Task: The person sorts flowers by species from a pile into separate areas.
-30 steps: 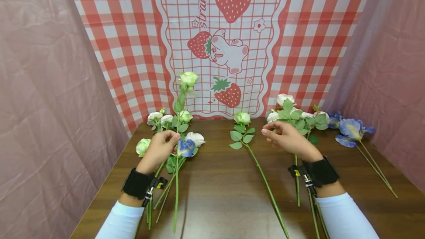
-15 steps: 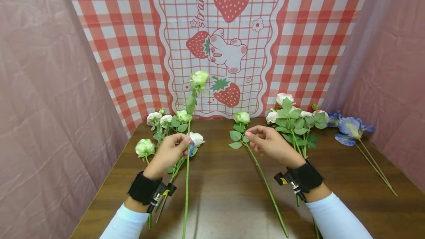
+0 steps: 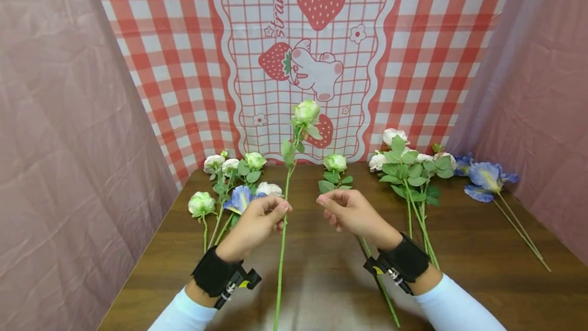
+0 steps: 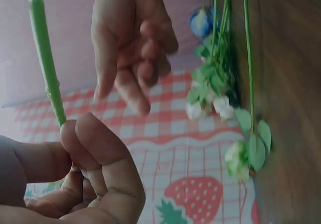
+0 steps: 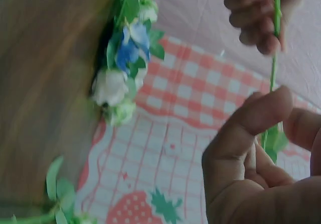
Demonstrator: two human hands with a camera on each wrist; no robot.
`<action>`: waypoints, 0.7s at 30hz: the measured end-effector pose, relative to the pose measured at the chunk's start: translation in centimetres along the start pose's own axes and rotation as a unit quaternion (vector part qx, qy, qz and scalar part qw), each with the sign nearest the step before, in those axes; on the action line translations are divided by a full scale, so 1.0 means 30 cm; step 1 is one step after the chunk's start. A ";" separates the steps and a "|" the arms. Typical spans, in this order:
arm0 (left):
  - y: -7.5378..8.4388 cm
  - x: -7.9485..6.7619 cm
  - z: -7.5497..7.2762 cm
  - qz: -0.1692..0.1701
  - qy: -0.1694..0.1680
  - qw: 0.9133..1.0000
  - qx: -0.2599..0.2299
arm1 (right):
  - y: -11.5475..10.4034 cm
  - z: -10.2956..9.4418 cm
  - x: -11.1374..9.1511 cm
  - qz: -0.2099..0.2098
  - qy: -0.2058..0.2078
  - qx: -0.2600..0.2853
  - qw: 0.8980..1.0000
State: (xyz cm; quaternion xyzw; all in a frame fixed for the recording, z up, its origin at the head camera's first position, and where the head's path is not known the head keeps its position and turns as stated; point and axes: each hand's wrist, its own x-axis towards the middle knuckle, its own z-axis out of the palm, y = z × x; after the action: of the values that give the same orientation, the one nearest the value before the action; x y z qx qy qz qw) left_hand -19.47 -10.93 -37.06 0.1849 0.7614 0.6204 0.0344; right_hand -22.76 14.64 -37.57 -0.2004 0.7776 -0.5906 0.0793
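Rose (image 3: 307, 112) shifted rightward, pinched by left fingers (image 3: 278, 211); right fingers (image 3: 328, 202) nearer, loosely curved.

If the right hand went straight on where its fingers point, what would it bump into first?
Probably the green stem that the left hand is pinching. In the head view it crosses the line ahead of the right hand. Depth is unclear, so it might just miss.
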 end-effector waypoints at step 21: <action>-0.036 -0.025 0.140 -0.050 -0.088 0.991 -0.086 | -0.005 0.100 -0.023 -0.019 -0.012 0.060 0.998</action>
State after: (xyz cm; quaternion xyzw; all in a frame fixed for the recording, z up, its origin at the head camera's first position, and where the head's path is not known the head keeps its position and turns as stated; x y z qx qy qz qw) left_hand -17.85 -7.43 -39.18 0.1968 0.7073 0.6625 0.1486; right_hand -21.00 12.22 -38.36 -0.2171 0.7358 -0.6352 0.0893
